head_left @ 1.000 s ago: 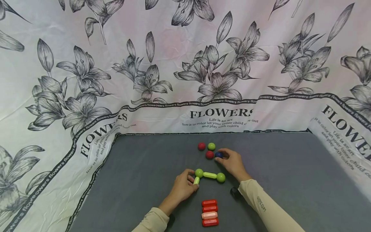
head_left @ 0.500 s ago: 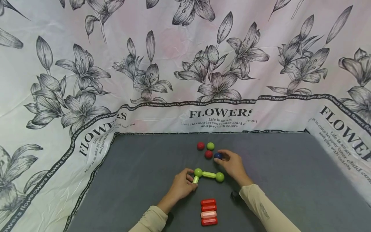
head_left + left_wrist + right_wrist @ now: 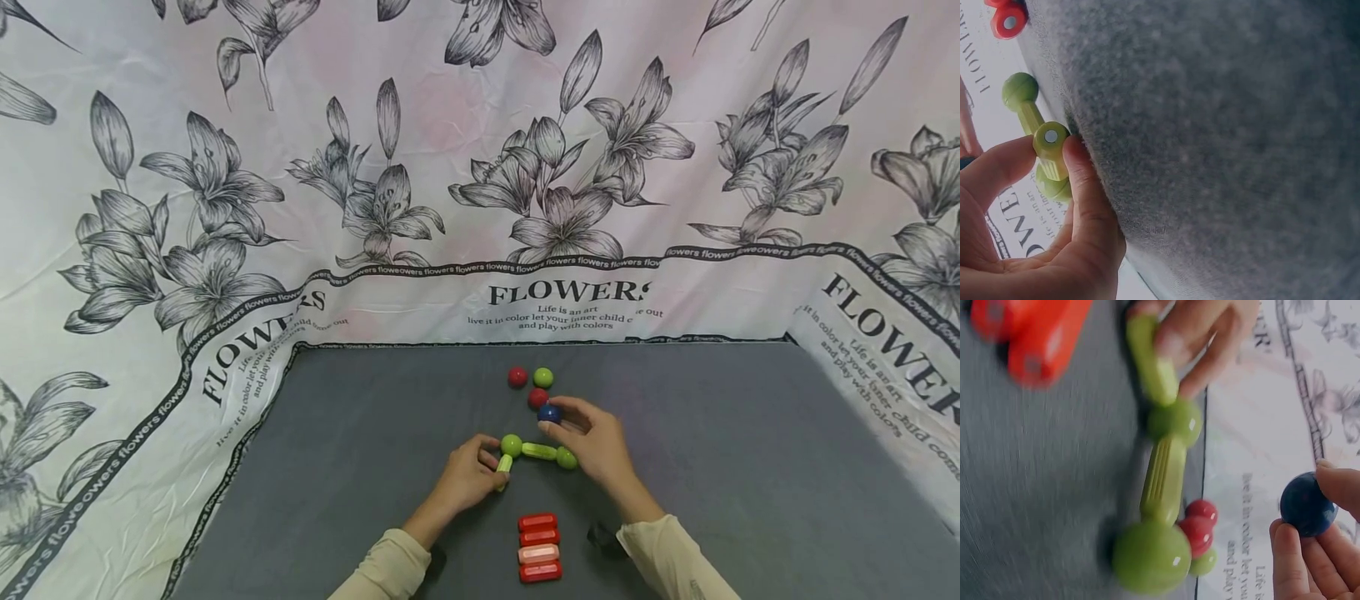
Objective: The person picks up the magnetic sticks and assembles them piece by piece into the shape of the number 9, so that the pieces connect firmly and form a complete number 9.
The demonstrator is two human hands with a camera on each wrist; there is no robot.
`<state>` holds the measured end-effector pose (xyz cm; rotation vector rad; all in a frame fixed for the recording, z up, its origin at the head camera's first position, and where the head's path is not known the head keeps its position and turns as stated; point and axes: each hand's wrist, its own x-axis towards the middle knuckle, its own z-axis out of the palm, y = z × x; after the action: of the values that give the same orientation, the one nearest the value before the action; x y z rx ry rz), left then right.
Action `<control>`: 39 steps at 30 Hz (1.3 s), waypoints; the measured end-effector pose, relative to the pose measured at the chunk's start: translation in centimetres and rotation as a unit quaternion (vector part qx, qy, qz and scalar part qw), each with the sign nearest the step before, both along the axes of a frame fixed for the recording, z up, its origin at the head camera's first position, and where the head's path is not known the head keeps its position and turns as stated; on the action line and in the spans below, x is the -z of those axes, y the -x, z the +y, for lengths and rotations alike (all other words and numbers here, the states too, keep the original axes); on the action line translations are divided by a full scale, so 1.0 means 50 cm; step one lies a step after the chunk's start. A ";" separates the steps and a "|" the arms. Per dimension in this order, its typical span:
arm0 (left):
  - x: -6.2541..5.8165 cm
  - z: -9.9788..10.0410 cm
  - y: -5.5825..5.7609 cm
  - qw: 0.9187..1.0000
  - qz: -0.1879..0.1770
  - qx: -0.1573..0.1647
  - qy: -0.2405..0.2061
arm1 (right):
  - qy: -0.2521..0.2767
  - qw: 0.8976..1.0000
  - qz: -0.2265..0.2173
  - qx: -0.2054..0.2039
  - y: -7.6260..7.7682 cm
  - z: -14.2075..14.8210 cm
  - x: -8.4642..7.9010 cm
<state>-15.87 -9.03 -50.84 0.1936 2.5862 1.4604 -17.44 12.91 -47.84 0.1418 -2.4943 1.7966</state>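
Observation:
My left hand point(image 3: 467, 475) pinches the free end of a yellow-green rod point(image 3: 1052, 164) between thumb and fingers; a round white dot shows on that end in the left wrist view. This rod joins a green ball point(image 3: 512, 446), from which a second yellow-green rod point(image 3: 539, 451) runs right to another green ball point(image 3: 1151, 557). In my right hand point(image 3: 596, 437), a dark blue ball point(image 3: 1309, 504) is gripped between thumb and fingertips. It appears above and left of the right-hand green ball in the head view, overlapping the lower edge of a red ball point(image 3: 537, 398).
Behind the hands lie another red ball point(image 3: 517, 377) and a loose green ball point(image 3: 543, 377). Several red and pink rods point(image 3: 538, 552) are lined up near the front. A printed flower cloth point(image 3: 570, 302) borders the grey table point(image 3: 750, 433).
The right hand has carried the blue ball left and toward the front, away from its spot beside the red ball. The left hand keeps its hold on the rod, nearly still.

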 end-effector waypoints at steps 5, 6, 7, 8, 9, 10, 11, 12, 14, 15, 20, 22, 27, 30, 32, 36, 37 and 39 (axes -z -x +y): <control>-0.001 -0.004 0.000 1.000 -0.006 0.000 -0.020 | 0.034 0.999 -0.008 -0.015 -0.040 -0.021 -0.005; 0.000 -0.005 0.000 1.000 -0.007 0.000 -0.023 | 0.042 0.999 -0.012 -0.019 -0.047 -0.027 -0.005; -0.001 -0.006 0.000 1.000 -0.008 0.000 -0.026 | 0.048 0.998 -0.016 -0.023 -0.054 -0.032 -0.004; 0.000 -0.007 0.000 1.000 -0.010 -0.001 -0.026 | 0.054 0.998 -0.020 -0.028 -0.061 -0.037 -0.003; 0.000 -0.009 0.000 1.000 -0.011 -0.002 -0.029 | 0.060 0.997 -0.025 -0.033 -0.068 -0.042 -0.002; 0.000 -0.011 0.000 0.999 -0.012 -0.002 -0.029 | 0.065 0.997 -0.029 -0.038 -0.075 -0.048 0.000; 0.000 -0.012 0.001 0.999 -0.015 -0.002 -0.031 | 0.072 0.996 -0.034 -0.041 -0.082 -0.053 0.002; 0.000 -0.014 0.001 0.999 -0.016 -0.002 -0.034 | 0.079 0.995 -0.039 -0.045 -0.090 -0.058 0.003; 0.000 -0.016 0.001 0.999 -0.020 -0.003 -0.036 | 0.089 0.993 -0.049 -0.054 -0.104 -0.068 0.008; -0.001 -0.017 0.001 0.999 -0.022 -0.003 -0.037 | 0.093 0.992 -0.055 -0.057 -0.111 -0.072 0.011; -0.003 -0.016 0.002 0.999 -0.024 -0.010 -0.038 | 0.101 0.990 -0.078 -0.062 -0.133 -0.092 0.027; -0.004 -0.015 0.003 0.999 -0.027 -0.009 -0.038 | 0.098 0.990 -0.084 -0.060 -0.136 -0.096 0.032; -0.004 -0.014 0.001 0.998 -0.045 -0.007 -0.045 | 0.069 0.993 -0.081 -0.061 -0.138 -0.099 0.041; -0.001 -0.013 0.000 0.997 -0.055 -0.004 -0.062 | 0.052 0.994 -0.078 -0.063 -0.139 -0.100 0.047; -0.001 -0.013 -0.001 0.995 -0.061 -0.003 -0.073 | 0.047 0.994 -0.077 -0.065 -0.140 -0.100 0.051; 0.000 -0.011 -0.003 0.995 -0.065 -0.001 -0.079 | 0.036 0.994 -0.072 -0.073 -0.142 -0.103 0.060; 0.000 -0.011 -0.003 0.995 -0.067 -0.001 -0.079 | 0.033 0.994 -0.070 -0.074 -0.143 -0.104 0.062; 0.001 -0.010 -0.004 0.994 -0.070 0.000 -0.081 | 0.028 0.995 -0.065 -0.076 -0.143 -0.107 0.066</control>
<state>-15.68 -9.52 -50.86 0.1060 2.3605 1.6218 -10.27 7.57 -51.13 0.2245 -2.5825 1.9928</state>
